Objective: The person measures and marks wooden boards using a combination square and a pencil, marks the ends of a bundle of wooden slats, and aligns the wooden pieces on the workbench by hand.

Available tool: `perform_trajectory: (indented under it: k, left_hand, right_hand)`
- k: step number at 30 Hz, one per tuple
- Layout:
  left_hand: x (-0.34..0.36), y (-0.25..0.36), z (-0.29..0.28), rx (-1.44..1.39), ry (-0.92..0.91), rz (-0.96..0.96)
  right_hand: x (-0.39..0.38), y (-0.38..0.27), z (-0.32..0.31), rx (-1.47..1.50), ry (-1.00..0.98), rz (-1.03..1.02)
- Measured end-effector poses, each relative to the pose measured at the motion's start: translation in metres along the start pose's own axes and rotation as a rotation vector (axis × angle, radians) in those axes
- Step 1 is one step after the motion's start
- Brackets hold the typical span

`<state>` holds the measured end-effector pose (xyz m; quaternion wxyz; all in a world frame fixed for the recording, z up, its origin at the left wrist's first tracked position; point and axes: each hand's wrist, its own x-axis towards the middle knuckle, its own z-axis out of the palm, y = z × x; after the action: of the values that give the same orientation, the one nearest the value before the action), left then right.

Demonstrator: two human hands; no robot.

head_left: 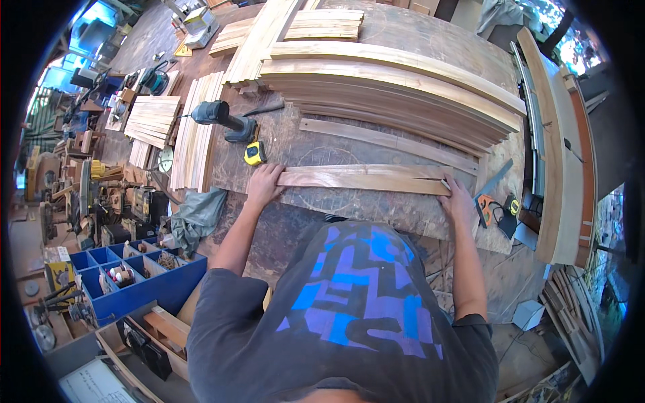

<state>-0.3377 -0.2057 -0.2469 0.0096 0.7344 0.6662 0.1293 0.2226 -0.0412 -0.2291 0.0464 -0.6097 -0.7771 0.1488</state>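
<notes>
Two pale wooden slats (356,177) lie side by side across the near part of the workbench (322,209), a thin gap showing between them at their right end. My left hand (267,183) is closed on their left end. At the other end, my right hand (455,198) grips the slats with its fingers over the edge. A yellow tape measure (254,153) and a cordless drill (232,124) sit just beyond my left hand. Past the slats lies a single narrow wooden strip (390,142). Right of my right hand is a saw with an orange handle (484,209).
A long stack of planks (396,84) fills the far side of the bench. More thin slats (195,131) lie at the left. A second tape measure (514,204) is near the right edge. A blue compartment box (148,295) stands at the lower left, beside a grey cloth (198,215).
</notes>
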Motion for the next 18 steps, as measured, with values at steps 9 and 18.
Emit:
perform_trajectory:
  k: [9, 18]
  left_hand:
    - [0.033, -0.004, 0.004, -0.085, 0.024, -0.107]
    - [0.042, 0.021, -0.009, -0.003, -0.155, 0.101]
  right_hand:
    - [0.008, 0.002, -0.014, -0.009, -0.083, 0.036]
    - [0.012, 0.020, -0.014, -0.142, -0.313, 0.070]
